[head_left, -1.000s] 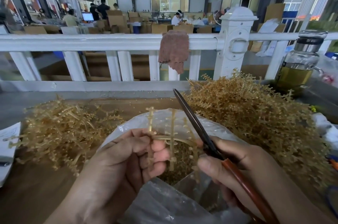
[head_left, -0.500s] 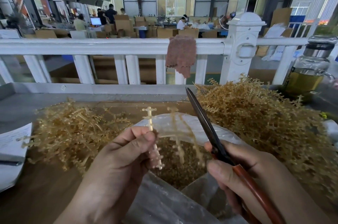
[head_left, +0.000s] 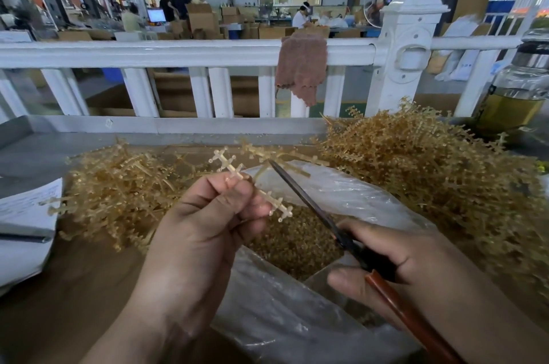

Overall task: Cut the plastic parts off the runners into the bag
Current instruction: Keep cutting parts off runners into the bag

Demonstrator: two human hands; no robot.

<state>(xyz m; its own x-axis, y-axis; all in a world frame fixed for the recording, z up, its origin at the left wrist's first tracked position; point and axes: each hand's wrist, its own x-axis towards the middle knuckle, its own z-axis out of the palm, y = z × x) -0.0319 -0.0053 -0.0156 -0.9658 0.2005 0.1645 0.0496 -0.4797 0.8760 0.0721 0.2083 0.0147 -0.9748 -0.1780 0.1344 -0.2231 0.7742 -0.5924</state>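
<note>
**Runner lies slantwise over the bag, left of the blades**

The brown table carries two heaps of tan runners: the big heap on the right and the thinner heap on the left. Between them, nearer the person, sits the clear plastic bag, its mouth open upward, with cut parts lying loose in its bottom.

The left hand is raised over the left edge of the bag mouth and pinches one runner between thumb and fingertips, gripping it about midway. The right hand is lower and nearer, over the right edge of the bag, curled round the red-brown handles of the scissors. The blades look closed or nearly so and point far and left.

The runner's long axis runs from far left to near right, with its near end over the cut parts. The blades lie almost parallel to it, just to its right, and do not touch it. Small parts show on the stubs at both ends.

My judgement is that the next cut depends on that gap. The right hand is the nearer one to the runner's near end, and the blades must open and swing left across a stub so the part drops into the bag. A blurred tan piece by the blade tip is too unclear to place.
</note>
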